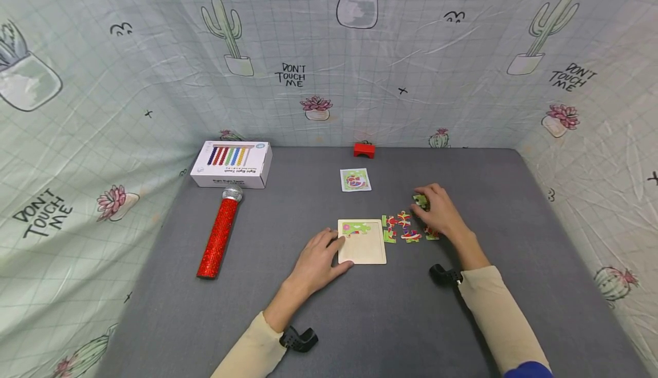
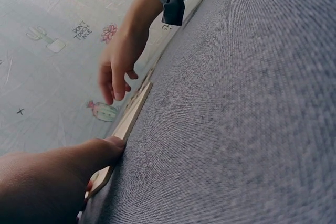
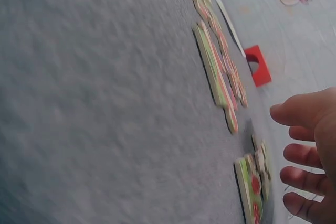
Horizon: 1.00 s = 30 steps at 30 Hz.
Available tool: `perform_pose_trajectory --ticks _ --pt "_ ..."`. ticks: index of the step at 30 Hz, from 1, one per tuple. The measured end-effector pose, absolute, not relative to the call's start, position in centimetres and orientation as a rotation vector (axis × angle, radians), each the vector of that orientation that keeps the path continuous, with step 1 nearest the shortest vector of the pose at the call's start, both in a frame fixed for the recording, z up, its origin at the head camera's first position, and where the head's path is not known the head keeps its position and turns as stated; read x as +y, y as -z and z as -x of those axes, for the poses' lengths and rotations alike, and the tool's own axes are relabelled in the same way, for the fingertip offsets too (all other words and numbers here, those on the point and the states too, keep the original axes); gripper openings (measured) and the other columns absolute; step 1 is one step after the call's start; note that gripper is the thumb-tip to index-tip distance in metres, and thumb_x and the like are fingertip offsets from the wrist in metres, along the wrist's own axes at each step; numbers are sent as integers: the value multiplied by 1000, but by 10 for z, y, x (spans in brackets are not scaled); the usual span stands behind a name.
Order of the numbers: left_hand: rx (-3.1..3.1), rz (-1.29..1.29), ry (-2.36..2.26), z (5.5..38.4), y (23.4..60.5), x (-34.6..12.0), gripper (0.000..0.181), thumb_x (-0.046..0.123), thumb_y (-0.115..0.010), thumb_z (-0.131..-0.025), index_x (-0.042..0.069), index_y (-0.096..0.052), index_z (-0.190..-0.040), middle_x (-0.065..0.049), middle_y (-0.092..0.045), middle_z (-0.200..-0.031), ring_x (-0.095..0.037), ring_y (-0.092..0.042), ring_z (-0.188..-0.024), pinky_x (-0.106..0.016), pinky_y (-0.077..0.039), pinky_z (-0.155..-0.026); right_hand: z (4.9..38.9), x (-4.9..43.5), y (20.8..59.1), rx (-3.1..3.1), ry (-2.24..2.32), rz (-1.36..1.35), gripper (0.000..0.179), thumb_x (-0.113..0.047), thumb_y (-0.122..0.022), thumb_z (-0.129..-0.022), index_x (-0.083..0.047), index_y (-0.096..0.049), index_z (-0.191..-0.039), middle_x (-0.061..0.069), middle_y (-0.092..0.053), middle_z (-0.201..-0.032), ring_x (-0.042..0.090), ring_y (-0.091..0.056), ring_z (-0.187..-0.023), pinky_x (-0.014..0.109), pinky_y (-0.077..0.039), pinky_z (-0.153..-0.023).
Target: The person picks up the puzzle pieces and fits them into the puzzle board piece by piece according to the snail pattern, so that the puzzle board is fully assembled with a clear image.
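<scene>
My left hand [image 1: 319, 261] rests at the left side of a square wooden puzzle board [image 1: 366, 252]. Its thumb touches the near left corner, and in the left wrist view the thumb [image 2: 102, 150] lies along the board's edge. One green puzzle piece [image 1: 356, 228] sits in the board's upper left. My right hand [image 1: 441, 211] hovers over a green puzzle piece [image 1: 420, 200], thumb and forefinger spread on either side of it. In the right wrist view the fingers are parted above the pieces. Several loose puzzle pieces [image 1: 410, 236] lie right of the board.
A picture card [image 1: 355, 180] lies beyond the board, with a red block [image 1: 364, 150] behind it at the back edge. On the left are a white box [image 1: 231, 164] and a red glittery microphone [image 1: 219, 238]. Patterned cloth [image 1: 329, 47] hangs around the grey table.
</scene>
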<state>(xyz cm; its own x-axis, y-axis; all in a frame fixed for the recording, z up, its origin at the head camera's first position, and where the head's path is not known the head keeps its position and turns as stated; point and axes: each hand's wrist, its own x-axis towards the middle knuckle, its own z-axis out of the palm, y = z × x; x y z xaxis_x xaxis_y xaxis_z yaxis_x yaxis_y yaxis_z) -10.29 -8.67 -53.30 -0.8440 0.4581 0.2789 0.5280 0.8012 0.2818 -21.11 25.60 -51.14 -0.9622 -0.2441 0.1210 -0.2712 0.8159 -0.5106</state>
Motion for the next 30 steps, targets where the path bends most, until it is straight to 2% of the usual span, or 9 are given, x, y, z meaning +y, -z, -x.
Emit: perform_pose_trajectory --ticks 17,25,30 --pt "-2806 776 533 103 531 -86 59 51 -72 -89 9 -65 -130 -11 -62 -130 -34 -53 -134 -48 -45 -114 221 268 513 -3037 -831 -343 50 -24 -63 -98 4 -54 -138 25 -51 -129 42 -52 -116 61 -44 -101" --pt "-2797 780 541 103 532 -87 59 50 -72 -89 9 -65 -130 -11 -62 -130 -34 -53 -134 -48 -45 -114 225 269 509 -3088 -860 -387 44 -18 -61 -99 7 -56 -134 26 -49 -124 39 -53 -104 56 -48 -88" --pt "-2794 777 535 103 532 -87 59 51 -72 -89 9 -65 -130 -11 -62 -130 -33 -53 -134 -48 -45 -113 229 269 506 -3137 -926 -339 41 -17 -60 -100 10 -56 -131 28 -48 -123 38 -54 -103 53 -50 -85"
